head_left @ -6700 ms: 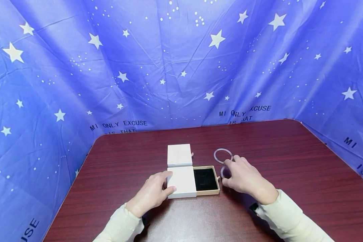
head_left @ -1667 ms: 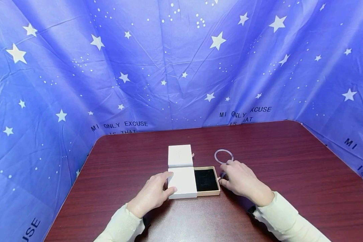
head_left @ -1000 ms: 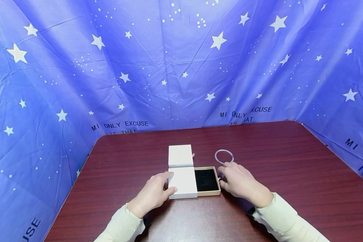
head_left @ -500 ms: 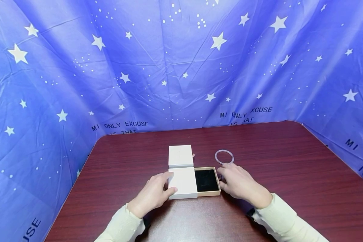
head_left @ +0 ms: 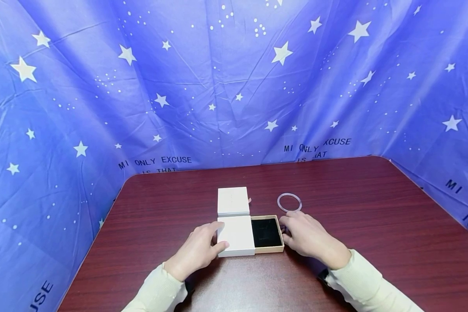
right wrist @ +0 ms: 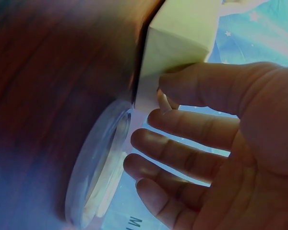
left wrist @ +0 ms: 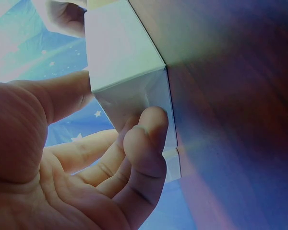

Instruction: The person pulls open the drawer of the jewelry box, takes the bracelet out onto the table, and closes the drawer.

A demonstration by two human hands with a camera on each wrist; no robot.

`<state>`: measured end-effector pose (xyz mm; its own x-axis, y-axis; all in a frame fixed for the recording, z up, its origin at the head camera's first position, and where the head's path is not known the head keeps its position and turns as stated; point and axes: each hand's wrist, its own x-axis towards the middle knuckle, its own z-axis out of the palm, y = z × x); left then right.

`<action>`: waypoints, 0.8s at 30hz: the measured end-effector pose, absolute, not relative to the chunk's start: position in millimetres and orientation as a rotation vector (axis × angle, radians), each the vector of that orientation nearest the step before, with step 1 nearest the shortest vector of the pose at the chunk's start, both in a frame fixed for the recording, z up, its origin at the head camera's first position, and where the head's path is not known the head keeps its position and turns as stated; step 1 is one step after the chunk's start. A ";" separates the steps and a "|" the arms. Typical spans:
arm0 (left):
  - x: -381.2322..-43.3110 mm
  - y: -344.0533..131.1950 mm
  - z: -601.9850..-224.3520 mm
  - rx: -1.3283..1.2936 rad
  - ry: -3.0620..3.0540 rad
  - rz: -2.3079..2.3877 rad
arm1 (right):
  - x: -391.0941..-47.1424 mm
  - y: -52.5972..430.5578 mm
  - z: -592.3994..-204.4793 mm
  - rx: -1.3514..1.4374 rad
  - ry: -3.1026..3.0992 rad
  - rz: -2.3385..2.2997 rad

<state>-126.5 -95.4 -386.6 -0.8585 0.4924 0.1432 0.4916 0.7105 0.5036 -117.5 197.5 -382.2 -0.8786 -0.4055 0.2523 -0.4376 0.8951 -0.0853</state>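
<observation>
A white sleeve box (head_left: pixel 235 236) lies on the table, its kraft-edged drawer (head_left: pixel 268 250) with a black lining pulled out to the right. My left hand (head_left: pixel 195 249) holds the sleeve's left end; the left wrist view shows its thumb at the top edge and curled fingers against the end face. At the drawer's right end is my right hand (head_left: pixel 310 236). In the right wrist view its thumb and index finger pinch a small ribbon tab (right wrist: pixel 164 100), other fingers spread loosely. A pale purple bangle (head_left: pixel 289 193) lies just beyond it; a second is mostly hidden behind the hand.
A second white box (head_left: pixel 233 200), with a small ribbon tab on its right side, stands directly behind the first. The dark red wooden table (head_left: pixel 171 195) ends at a blue star-patterned curtain (head_left: pixel 218 78) at the back and sides.
My right hand has moved left and slightly nearer, from over the near bangle to the drawer's ribbon tab, then stayed nearly still. The left hand and boxes have not visibly moved.
</observation>
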 end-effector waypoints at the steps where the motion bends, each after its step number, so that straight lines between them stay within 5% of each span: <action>1: -126.5 -95.4 -386.7 0.837 2.905 0.855 | -117.4 197.4 -382.1 0.641 -2.831 0.205; 24: -127.4 -96.0 -387.8 0.855 2.906 0.857 | -117.5 193.9 -383.1 0.668 -2.819 0.214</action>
